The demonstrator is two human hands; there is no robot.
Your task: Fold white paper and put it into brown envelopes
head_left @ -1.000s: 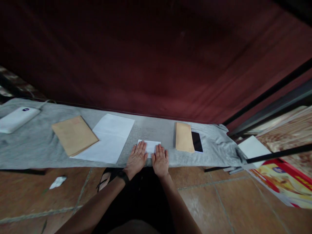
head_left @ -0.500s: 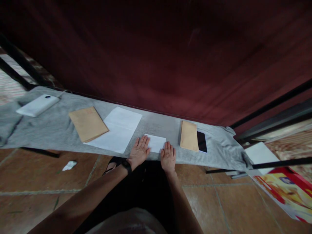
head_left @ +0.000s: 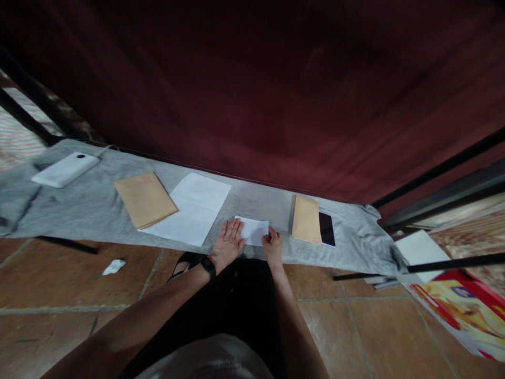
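A small folded sheet of white paper (head_left: 254,232) lies on the grey cloth in front of me. My left hand (head_left: 229,243) rests flat over its left end, fingers stretched out, with a dark band on the wrist. At the right end, my right hand (head_left: 273,246) has its fingers curled and closed on the paper's edge. Left of my hands are larger creased white sheets (head_left: 197,208), partly under a stack of brown envelopes (head_left: 145,200). Another brown envelope stack (head_left: 306,220) lies to the right, beside a dark phone (head_left: 327,230).
The narrow bench covered with grey cloth (head_left: 351,242) runs along a dark red panel (head_left: 252,105). A white device with a cable (head_left: 66,169) lies at its left end. A red and yellow box (head_left: 465,310) stands at right. Crumpled white paper (head_left: 114,267) lies on the tiled floor.
My right hand has gone from lying flat with fingers stretched to curling its fingers at the folded paper's right edge. My left hand stays flat in place.
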